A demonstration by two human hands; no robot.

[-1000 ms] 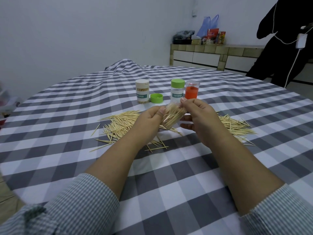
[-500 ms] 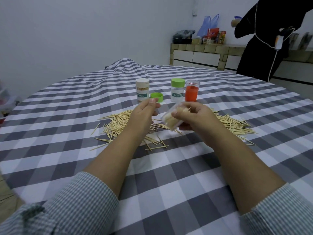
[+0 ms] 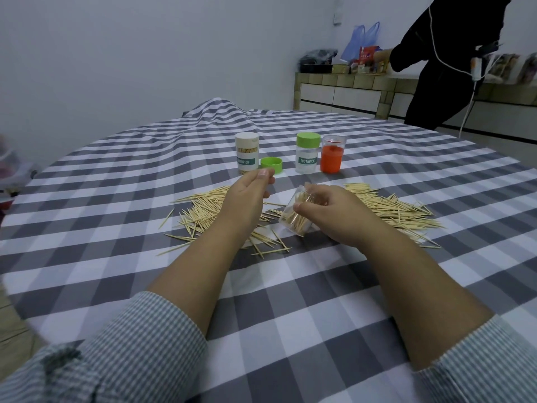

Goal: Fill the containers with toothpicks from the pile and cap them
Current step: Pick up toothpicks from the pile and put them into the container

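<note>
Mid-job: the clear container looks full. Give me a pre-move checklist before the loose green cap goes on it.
1. Clear plastic container gripped by right hand: ok.
2. Container filled with toothpicks: ok, packed.
3. Container upright for capping: not ok, tilted.
4. Loose green round cap within reach of left hand: ok, just beyond its fingertips.
5. Left hand free to take the cap: cannot tell, fingertips pinched together.
6. Toothpicks clear of the container's mouth: cannot tell, fingers cover it.

Clear container [image 3: 296, 218] full of toothpicks, tilted, uncapped.
Your right hand [image 3: 331, 213] grips it above the toothpick pile [image 3: 203, 210]; loose green cap [image 3: 271, 164] sits behind.
</note>
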